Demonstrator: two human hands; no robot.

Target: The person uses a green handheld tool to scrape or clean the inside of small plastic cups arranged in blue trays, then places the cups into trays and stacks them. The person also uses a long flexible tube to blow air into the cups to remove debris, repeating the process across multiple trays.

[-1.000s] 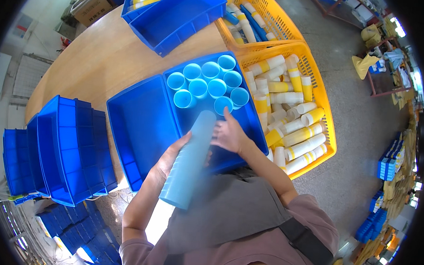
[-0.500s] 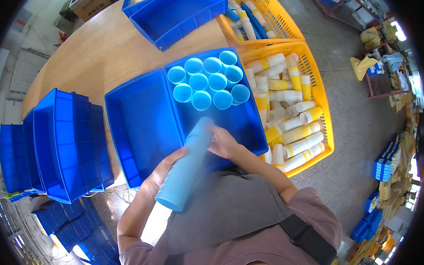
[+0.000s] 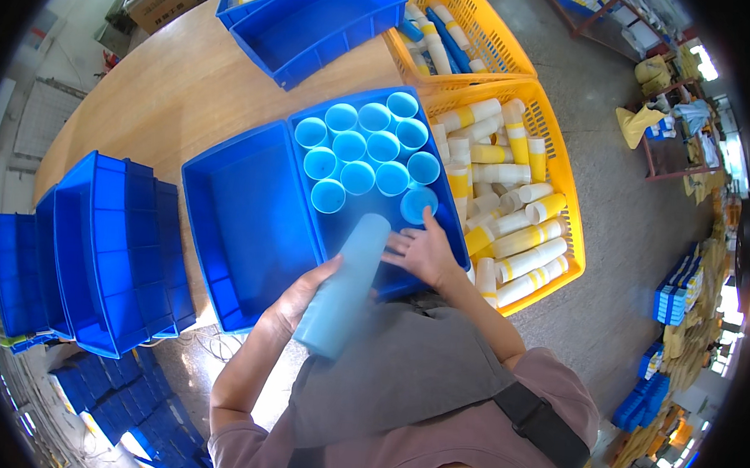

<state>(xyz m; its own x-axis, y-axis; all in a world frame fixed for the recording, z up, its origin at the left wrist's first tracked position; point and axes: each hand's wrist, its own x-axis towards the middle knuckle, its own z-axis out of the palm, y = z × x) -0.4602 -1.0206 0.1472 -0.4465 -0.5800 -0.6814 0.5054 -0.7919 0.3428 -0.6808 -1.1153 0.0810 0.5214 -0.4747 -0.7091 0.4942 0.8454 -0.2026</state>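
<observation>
The left hand (image 3: 305, 294) holds a long stack of light blue cups (image 3: 342, 287) in front of the grey apron (image 3: 402, 369). Its fingers are closed around the stack, with the thumb lying along the near upper side; the other fingers are mostly hidden behind it. The stack is tilted: its upper end leans over the near part of a blue tray (image 3: 333, 224), and its lower end points back to the apron.

The right hand (image 3: 426, 255) is over the same tray, just beside the upper end of the stack. Its fingers are spread and pinch nothing; the thumb reaches up to the rim of the nearest light blue cup (image 3: 416, 204), but I cannot tell if it touches it. Thirteen cups stand in this tray, with the open mouths upward, most of them close together in slanted rows toward the far side.

A second blue tray (image 3: 250, 220) lies directly to the left on the wooden tabletop (image 3: 156, 82). To the right is a yellow basket (image 3: 574, 234) full of white and yellow cylinders (image 3: 530, 237). Farther left stands a group of blue bins (image 3: 98, 255).
</observation>
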